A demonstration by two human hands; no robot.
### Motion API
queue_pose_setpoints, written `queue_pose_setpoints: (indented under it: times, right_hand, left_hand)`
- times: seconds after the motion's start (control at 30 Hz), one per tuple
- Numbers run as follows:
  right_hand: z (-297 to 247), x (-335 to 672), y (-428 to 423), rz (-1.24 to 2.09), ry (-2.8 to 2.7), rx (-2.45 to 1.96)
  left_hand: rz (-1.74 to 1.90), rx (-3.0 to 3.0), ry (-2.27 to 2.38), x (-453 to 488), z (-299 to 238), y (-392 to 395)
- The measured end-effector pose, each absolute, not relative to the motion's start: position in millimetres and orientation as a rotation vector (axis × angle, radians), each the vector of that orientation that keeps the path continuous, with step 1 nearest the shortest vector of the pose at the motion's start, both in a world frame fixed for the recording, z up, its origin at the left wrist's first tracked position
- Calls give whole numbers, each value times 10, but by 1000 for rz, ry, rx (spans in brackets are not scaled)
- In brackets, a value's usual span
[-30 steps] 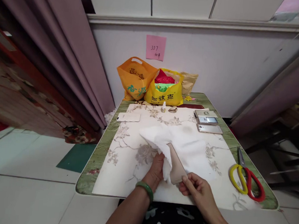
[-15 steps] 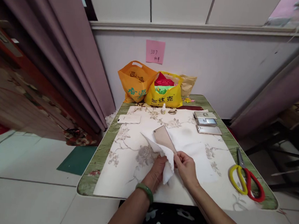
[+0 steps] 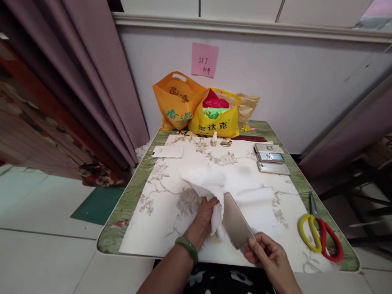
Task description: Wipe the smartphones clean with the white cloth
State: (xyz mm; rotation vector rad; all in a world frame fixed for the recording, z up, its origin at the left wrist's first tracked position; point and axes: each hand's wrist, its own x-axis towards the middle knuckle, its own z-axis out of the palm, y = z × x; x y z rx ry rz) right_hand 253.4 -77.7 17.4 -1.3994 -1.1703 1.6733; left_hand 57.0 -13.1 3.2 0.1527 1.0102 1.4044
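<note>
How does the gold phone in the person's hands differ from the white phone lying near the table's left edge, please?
The gold phone is tan-gold, the white phone white. The gold phone is tilted above the table, its near end in the right hand; the white phone lies flat, untouched. A white cloth in the left hand touches the gold phone, not the white phone. Both are slim rectangles.

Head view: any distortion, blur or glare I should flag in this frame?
Head view: strong wide-angle stretch, curtain leaning and table flaring toward the edges; far left border smeared; centre sharp; light soft, without hard shadows or glare; white cloth in the left hand nearly blends into the pale mat; phone in the right hand stands out clearly.
</note>
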Motion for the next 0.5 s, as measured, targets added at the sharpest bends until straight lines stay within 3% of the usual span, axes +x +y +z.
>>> queue_pose_setpoints:
  times: [0.2,0.5]
  right_hand:
    - [304,2348,-703,2120,-537,-1363]
    - [317,2058,-668,2539,-286,-1153]
  left_hand:
    - [1357,166,949,533,63,-175]
    - [1355,113,994,586,165,-157]
